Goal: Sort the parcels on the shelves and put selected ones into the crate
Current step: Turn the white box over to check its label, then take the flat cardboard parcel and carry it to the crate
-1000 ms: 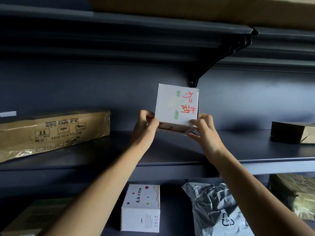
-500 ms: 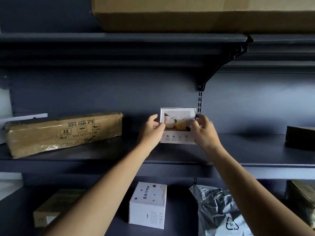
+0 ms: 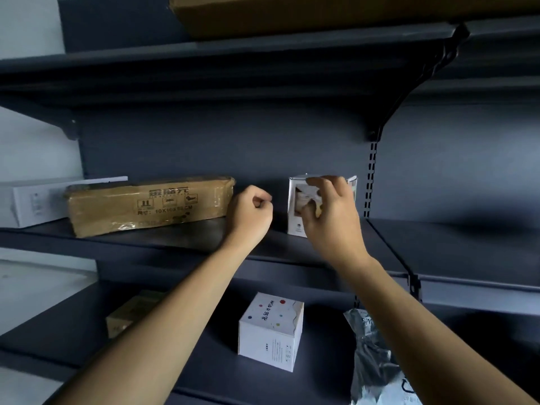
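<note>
The small white box (image 3: 294,217) is standing upright on the middle shelf (image 3: 438,247), far back against the panel, its longer axis running vertically. The right hand (image 3: 333,217) is covering its near face, with fingers (image 3: 324,182) lying along the top edge. Blur is hiding whether they are pinching the box or merely touching it, so I cannot tell. The left hand (image 3: 251,214) is hanging just left of the box, clenched in a fist, holding nothing and apart from it. So the box is lying straight beyond the right hand, the nearer one for any lift. Further left, a long brown carton (image 3: 149,206) is lying lengthwise. On the shelf below, a dotted white box (image 3: 271,331) and a grey bag (image 3: 371,355) are waiting. No crate is showing.
</note>
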`<state>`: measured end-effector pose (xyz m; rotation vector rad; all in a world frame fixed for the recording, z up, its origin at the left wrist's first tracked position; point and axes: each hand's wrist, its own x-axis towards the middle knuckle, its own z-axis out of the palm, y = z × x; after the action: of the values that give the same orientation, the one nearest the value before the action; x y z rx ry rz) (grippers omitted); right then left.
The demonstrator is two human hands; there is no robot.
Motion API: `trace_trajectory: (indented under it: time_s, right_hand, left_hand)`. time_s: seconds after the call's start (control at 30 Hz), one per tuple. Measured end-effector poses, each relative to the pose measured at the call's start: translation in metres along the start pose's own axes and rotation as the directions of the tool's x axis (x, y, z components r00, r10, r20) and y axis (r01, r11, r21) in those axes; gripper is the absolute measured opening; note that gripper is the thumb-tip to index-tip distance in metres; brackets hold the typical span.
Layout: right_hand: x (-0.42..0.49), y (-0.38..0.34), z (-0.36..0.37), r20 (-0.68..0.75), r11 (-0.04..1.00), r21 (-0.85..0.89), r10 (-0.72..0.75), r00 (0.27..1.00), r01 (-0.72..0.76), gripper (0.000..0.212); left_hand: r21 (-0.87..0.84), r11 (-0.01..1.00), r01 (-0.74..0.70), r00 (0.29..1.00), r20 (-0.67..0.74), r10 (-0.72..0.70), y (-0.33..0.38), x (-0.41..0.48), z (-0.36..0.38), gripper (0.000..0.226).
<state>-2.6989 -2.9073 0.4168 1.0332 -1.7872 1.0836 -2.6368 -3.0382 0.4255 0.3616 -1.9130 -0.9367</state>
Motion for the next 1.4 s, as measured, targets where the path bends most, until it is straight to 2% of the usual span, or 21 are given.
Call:
trace_trajectory:
  time_s: [0.07, 0.2, 0.43, 0.53, 0.6, 0.7, 0.77, 0.83, 0.9, 1.03, 1.1, 1.17, 1.23, 1.33, 1.4]
  right_hand:
    - [-0.001, -0.012, 0.010, 0.069, 0.999, 0.048, -0.007, 0.998, 0.004, 0.041]
    - [0.000, -0.041, 0.039, 0.162, 1.000, 0.023, -0.024, 0.986, 0.021, 0.043]
    - [0.004, -0.095, 0.102, 0.256, 0.994, 0.057, 0.080, 0.963, -0.098, 0.042]
    - [0.006, -0.114, 0.128, 0.287, 0.988, 0.051, 0.124, 0.950, -0.144, 0.044]
    - [0.005, -0.124, 0.143, 0.303, 0.982, 0.048, 0.160, 0.939, -0.182, 0.045]
    - [0.003, -0.133, 0.160, 0.302, 0.976, 0.043, 0.193, 0.934, -0.216, 0.045]
    - [0.002, -0.138, 0.168, 0.305, 0.971, 0.025, 0.218, 0.927, -0.237, 0.045]
    - [0.003, -0.142, 0.175, 0.314, 0.966, 0.014, 0.240, 0.919, -0.257, 0.045]
    - [0.004, -0.145, 0.180, 0.315, 0.965, 0.016, 0.242, 0.918, -0.260, 0.044]
    - [0.008, -0.153, 0.187, 0.287, 0.929, 0.136, 0.295, 0.911, -0.343, 0.034]
    - [0.009, -0.156, 0.188, 0.253, 0.904, 0.176, 0.341, 0.906, -0.389, 0.032]
    - [0.011, -0.157, 0.185, 0.254, 0.864, 0.196, 0.412, 0.875, -0.463, 0.040]
    - [0.012, -0.157, 0.181, 0.279, 0.835, 0.202, 0.451, 0.848, -0.511, 0.050]
    - [0.016, -0.158, 0.173, 0.298, 0.828, 0.167, 0.474, 0.828, -0.535, 0.059]
    - [0.019, -0.161, 0.163, 0.318, 0.812, 0.144, 0.504, 0.803, -0.566, 0.055]
  left_hand:
    - [0.036, 0.999, -0.009, 0.999, -0.030, 0.010, -0.007, 0.006, -0.018, 0.016]
    - [0.050, 0.999, 0.013, 0.997, -0.073, -0.009, -0.029, 0.021, -0.060, 0.012]
    - [0.307, 0.951, -0.040, 0.987, -0.137, 0.086, -0.080, 0.050, -0.149, 0.012]
    - [0.503, 0.861, -0.078, 0.967, -0.172, 0.188, -0.103, 0.062, -0.184, 0.018]
    - [0.630, 0.768, -0.115, 0.955, -0.143, 0.261, -0.120, 0.070, -0.203, 0.028]
    - [0.761, 0.642, -0.095, 0.978, -0.050, 0.204, -0.137, 0.082, -0.221, 0.044]
    - [0.793, 0.601, -0.096, 0.989, 0.011, 0.145, -0.142, 0.086, -0.225, 0.047]
    - [0.759, 0.636, -0.138, 0.985, 0.040, 0.166, -0.143, 0.086, -0.226, 0.044]
    - [0.671, 0.716, -0.193, 0.972, 0.031, 0.233, -0.138, 0.082, -0.226, 0.041]
    - [0.464, 0.818, -0.340, 0.916, -0.035, 0.400, -0.120, 0.067, -0.225, 0.028]
    - [0.354, 0.867, -0.350, 0.920, -0.047, 0.390, -0.114, 0.065, -0.225, 0.021]
    - [0.227, 0.915, -0.333, 0.936, -0.033, 0.349, -0.113, 0.066, -0.225, 0.023]
    - [0.037, 0.965, -0.259, 0.966, 0.020, 0.258, -0.108, 0.069, -0.223, 0.024]
    - [-0.195, 0.975, -0.110, 0.985, 0.108, 0.133, -0.101, 0.071, -0.216, 0.026]
    - [-0.249, 0.962, -0.109, 0.989, 0.069, 0.130, -0.098, 0.071, -0.214, 0.025]
